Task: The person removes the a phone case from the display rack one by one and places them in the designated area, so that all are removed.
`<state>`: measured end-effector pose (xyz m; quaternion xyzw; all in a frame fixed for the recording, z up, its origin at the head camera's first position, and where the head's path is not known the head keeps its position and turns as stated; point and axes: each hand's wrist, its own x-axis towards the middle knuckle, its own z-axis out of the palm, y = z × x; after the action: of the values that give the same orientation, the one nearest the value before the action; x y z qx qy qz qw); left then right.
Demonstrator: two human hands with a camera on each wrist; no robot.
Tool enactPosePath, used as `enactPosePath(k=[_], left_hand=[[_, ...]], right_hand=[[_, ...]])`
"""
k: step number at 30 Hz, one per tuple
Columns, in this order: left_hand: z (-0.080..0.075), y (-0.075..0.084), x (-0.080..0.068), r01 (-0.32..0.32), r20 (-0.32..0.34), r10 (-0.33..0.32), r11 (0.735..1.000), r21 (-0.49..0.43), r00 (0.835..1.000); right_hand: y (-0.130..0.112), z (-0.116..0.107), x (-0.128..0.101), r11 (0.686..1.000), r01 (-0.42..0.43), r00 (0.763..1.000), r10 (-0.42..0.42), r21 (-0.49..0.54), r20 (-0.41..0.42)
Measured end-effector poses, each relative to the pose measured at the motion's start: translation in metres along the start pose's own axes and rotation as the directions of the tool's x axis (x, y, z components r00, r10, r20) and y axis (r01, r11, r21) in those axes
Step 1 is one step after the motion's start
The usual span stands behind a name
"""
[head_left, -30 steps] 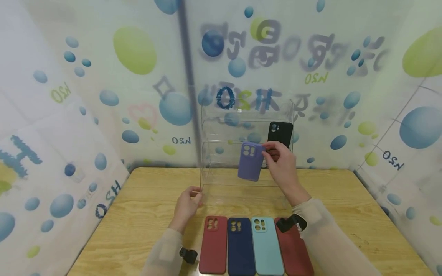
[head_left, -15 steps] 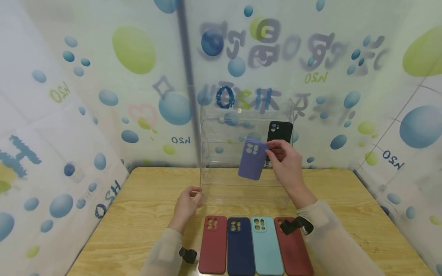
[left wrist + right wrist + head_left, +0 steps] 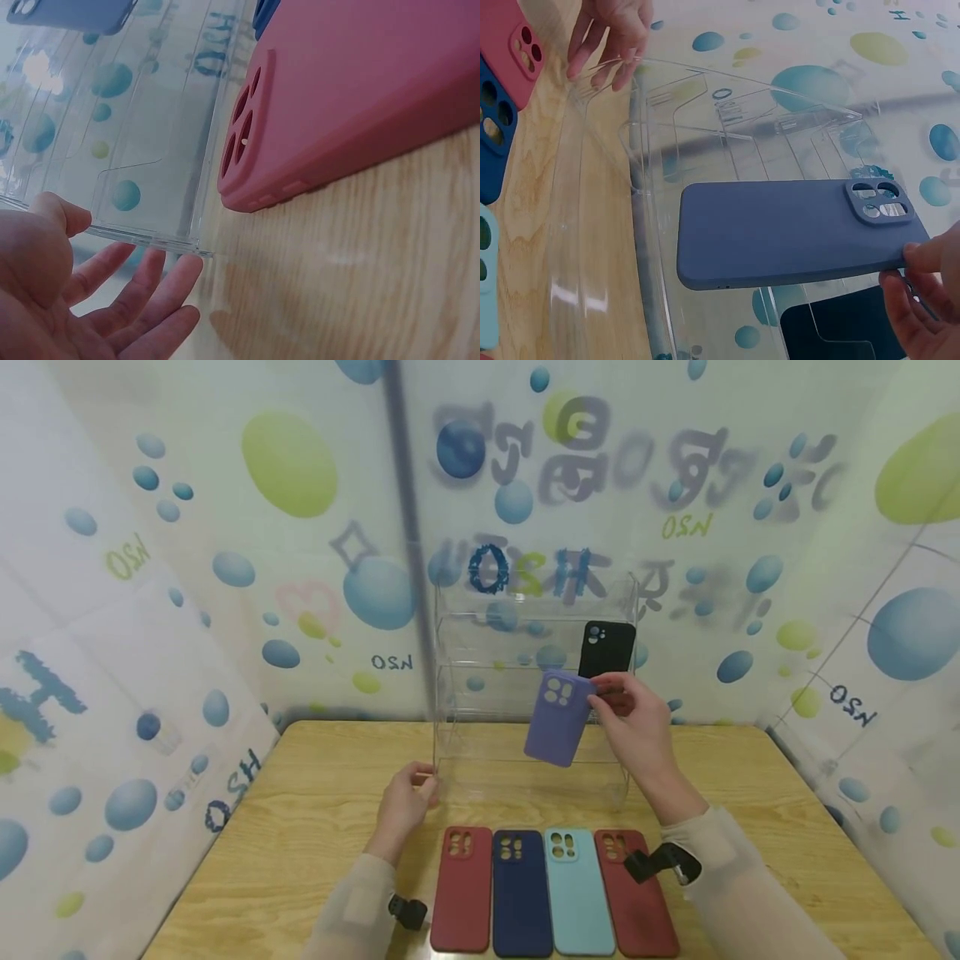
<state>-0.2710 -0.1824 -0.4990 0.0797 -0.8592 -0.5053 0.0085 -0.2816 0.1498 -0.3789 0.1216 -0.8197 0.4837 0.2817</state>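
Note:
My right hand pinches a purple phone case by its upper right edge, thumb in front. The case hangs tilted before a clear acrylic display rack, its camera cutouts at the top. In the right wrist view the same case looks blue-grey and lies across the rack's tiers. My left hand holds the rack's lower left side edge, with the thumb on one side of the panel and the fingers on the other. A black phone case stands in the rack at the right, partly behind the purple one.
In front of the rack several phone cases lie in a row on the wooden table: red, navy, light blue and another red. A patterned curtain hangs behind and at the sides.
My right hand has moved right and slightly down with the purple case, which tilts more now. The left hand stays at the rack's edge.

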Motion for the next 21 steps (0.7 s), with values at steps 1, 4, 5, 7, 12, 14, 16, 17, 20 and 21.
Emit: enactPosePath(k=[1,4,5,7,12,14,16,17,20,21], left_hand=[[0.0,0.0,0.0,-0.001,-0.001,0.001,1.0,-0.001,1.0],[0.0,0.0,0.0,-0.006,0.0,0.006,1.0,0.002,1.0],[0.001,0.001,0.0,-0.005,0.0,0.005,1.0,0.002,1.0],[0.001,0.002,-0.001,-0.006,0.004,0.006,1.0,0.004,1.0],[0.0,0.002,-0.003,0.002,0.003,-0.002,1.0,0.015,1.0],[0.0,0.002,-0.003,0.004,0.004,-0.004,1.0,0.017,1.0],[0.0,0.003,-0.003,0.002,0.002,-0.002,1.0,0.02,1.0],[0.0,0.003,-0.003,0.002,0.001,-0.002,1.0,0.02,1.0],[0.0,0.003,-0.002,-0.005,-0.004,0.005,1.0,0.02,1.0],[0.0,0.003,-0.002,-0.008,-0.005,0.008,1.0,0.02,1.0]], right_hand=[[0.0,-0.002,-0.001,1.0,-0.005,1.0,0.005,0.0,0.004],[0.003,-0.007,-0.005,0.999,-0.029,0.999,0.03,-0.013,0.015],[0.004,-0.009,-0.007,0.999,-0.043,0.999,0.044,-0.022,0.02],[0.007,-0.012,-0.01,0.997,-0.065,0.997,0.066,-0.041,0.026],[0.015,-0.019,-0.013,0.995,-0.077,0.996,0.08,-0.071,0.044],[0.018,-0.023,-0.014,0.994,-0.075,0.996,0.079,-0.082,0.046],[0.022,-0.027,-0.016,0.993,-0.077,0.996,0.082,-0.092,0.048],[0.023,-0.029,-0.017,0.993,-0.077,0.996,0.081,-0.093,0.048],[0.027,-0.034,-0.019,0.993,-0.073,0.996,0.077,-0.09,0.048],[0.029,-0.036,-0.02,0.994,-0.073,0.996,0.077,-0.085,0.049]])
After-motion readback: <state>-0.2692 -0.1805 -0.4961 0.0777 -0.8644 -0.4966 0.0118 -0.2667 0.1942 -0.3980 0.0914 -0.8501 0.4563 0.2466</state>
